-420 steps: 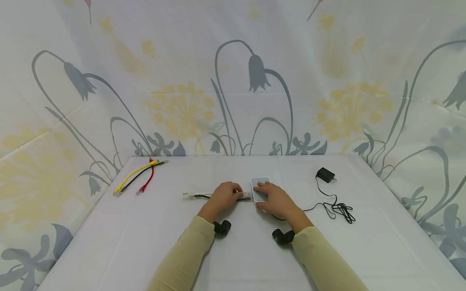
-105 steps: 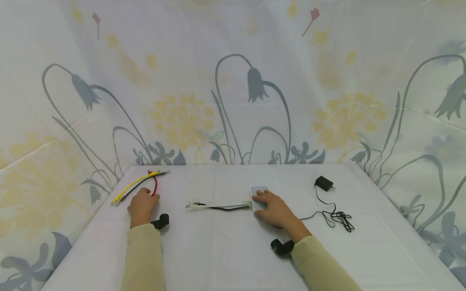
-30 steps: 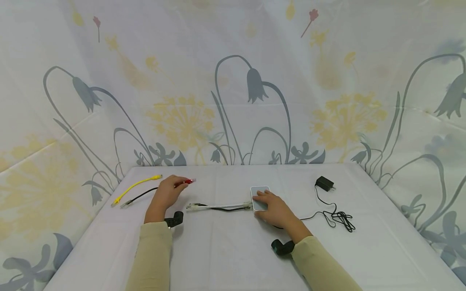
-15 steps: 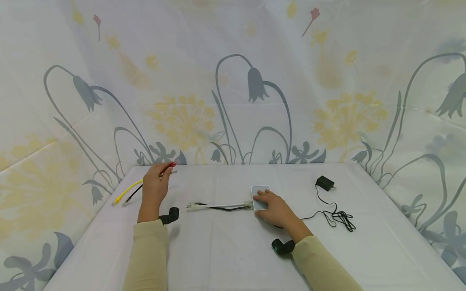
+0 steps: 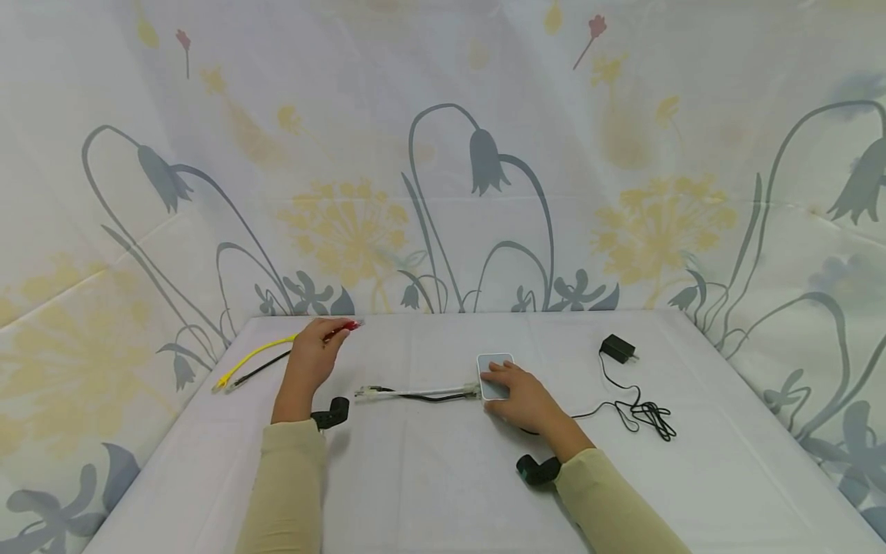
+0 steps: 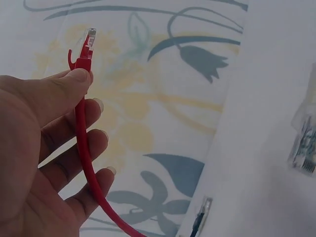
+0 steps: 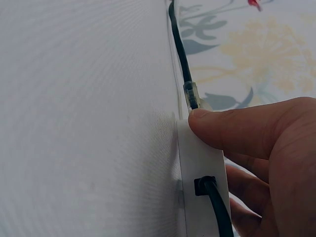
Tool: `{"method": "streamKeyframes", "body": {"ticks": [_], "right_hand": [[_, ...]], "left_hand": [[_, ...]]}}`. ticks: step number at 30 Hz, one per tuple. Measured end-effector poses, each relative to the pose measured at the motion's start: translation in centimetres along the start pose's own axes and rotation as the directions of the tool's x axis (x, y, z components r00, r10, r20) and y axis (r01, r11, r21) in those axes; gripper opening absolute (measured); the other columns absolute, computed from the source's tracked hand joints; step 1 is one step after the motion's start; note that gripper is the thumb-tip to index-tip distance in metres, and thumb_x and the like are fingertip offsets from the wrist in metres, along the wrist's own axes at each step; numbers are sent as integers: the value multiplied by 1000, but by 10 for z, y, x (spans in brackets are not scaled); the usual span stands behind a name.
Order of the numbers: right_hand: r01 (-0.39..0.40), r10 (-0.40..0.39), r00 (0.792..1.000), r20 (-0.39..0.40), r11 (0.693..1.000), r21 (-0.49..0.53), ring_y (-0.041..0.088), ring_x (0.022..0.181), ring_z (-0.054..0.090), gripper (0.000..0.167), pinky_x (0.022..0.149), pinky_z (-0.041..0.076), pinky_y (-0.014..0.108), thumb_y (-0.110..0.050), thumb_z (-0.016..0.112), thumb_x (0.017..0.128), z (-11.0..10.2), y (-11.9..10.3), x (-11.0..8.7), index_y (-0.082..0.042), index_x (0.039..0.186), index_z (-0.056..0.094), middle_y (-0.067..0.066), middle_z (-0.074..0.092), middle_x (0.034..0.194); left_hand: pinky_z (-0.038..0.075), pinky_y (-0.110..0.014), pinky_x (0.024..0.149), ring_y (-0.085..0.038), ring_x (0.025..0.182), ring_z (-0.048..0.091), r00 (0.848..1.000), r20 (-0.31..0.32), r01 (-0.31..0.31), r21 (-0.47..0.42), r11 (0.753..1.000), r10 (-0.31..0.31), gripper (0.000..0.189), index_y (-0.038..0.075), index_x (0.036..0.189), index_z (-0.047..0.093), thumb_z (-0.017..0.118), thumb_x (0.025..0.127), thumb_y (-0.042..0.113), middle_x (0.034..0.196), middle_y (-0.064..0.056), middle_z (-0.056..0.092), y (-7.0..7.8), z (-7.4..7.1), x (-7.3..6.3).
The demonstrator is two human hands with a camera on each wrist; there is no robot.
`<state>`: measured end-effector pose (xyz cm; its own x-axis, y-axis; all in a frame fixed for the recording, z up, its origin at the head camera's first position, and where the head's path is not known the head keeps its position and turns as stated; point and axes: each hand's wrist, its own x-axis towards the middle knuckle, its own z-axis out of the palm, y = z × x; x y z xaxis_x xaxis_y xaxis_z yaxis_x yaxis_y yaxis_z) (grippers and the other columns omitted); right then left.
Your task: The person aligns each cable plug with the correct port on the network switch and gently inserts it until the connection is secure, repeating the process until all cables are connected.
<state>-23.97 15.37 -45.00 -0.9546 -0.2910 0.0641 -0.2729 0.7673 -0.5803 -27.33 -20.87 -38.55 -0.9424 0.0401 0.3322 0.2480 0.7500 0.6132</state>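
Observation:
My left hand (image 5: 311, 358) pinches a red network cable (image 6: 85, 153) between thumb and fingers, just behind its clear plug (image 6: 90, 42). The plug points away from the hand, and the cable hangs down across the other fingers. At mid table my right hand (image 5: 522, 396) holds a small white network box (image 5: 494, 359), fingers over its top and thumb on its side. A white cable (image 5: 429, 390) and a black cable (image 5: 415, 397) reach the box's left side. In the right wrist view, a clear plug (image 7: 191, 94) sits right by the thumb, and a power cord (image 7: 219, 212) enters the box.
Left of the left hand lie a yellow cable (image 5: 256, 353) and another black cable (image 5: 259, 372), partly hidden by it. A black power adapter (image 5: 617, 348) and its bundled cord (image 5: 651, 408) lie at the right. A flowered cloth (image 5: 443, 192) hangs behind the table.
My left hand has left the cables by the box and picked the red cable from the left group. In the last half second it moved slightly right. My right hand stays on the box.

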Motion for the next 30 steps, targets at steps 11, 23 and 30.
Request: {"method": "streamKeyframes", "body": {"ticks": [11,23,30], "right_hand": [[-15,15,1000,11,1000,-11,33,147,26,53,113,27,58,-27,71,85,1,0,-2,-19,136,58,2,43,152],[-8,8,1000,6,1000,-14,32,147,26,53,114,26,58,-27,71,85,-2,-1,3,-20,136,58,2,43,152],[-20,20,1000,9,1000,11,32,147,25,53,114,26,58,-27,72,84,0,0,0,-20,135,59,1,44,151]], "left_hand": [[50,-47,91,-28,108,60,992,101,-77,4,997,77,30,14,125,66,57,98,25,120,-10,63,10,30,-2],[50,-43,87,-24,106,59,983,173,-58,6,998,56,31,15,124,66,57,99,29,117,-5,64,20,52,4],[49,-40,87,-22,103,59,976,208,-57,-4,998,57,28,15,122,68,58,98,26,113,-4,65,24,64,-1]]}}
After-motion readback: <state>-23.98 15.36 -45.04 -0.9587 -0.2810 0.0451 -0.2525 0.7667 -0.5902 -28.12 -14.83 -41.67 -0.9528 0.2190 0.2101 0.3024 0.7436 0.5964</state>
